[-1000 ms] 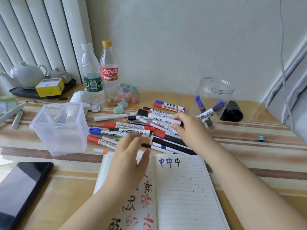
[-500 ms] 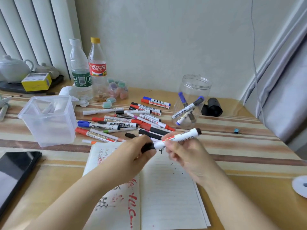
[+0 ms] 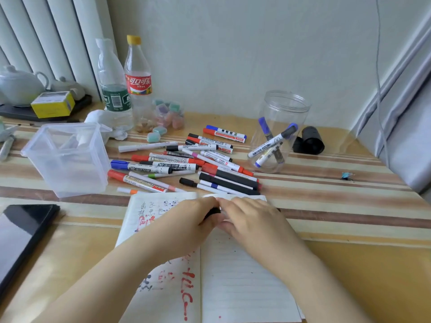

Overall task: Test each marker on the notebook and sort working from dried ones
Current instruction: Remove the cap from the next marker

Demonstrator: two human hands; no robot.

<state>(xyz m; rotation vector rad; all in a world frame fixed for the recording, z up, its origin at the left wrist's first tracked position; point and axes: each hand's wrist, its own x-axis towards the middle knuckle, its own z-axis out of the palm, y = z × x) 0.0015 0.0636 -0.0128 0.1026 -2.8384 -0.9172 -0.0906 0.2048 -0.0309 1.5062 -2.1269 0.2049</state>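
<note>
Both hands met over the top edge of the open notebook (image 3: 245,276), which lay on the striped worktop (image 3: 349,220) directly in front of the person so that a test stroke could be made with little reach. The left hand (image 3: 186,220) curled round the black cap end of a marker (image 3: 212,211), and the right hand (image 3: 251,220) closed over the rest of the barrel, hiding it almost entirely; the grip looked like the two-handed pull used to uncap a pen, though the cap's seating could not be made out. Both forearms came in low from the near edge and converged, wrists level, knuckles up. The untested markers lay in a loose heap (image 3: 186,164) just beyond the notebook, within easy reach. A round clear jar (image 3: 279,127) to the right held a few markers leaning inside, and a square clear tub (image 3: 67,159) stood to the left (presumably the two sorting bins, though which held the dried ones was not evident). The heap suggested the sorting had far to go.
</note>
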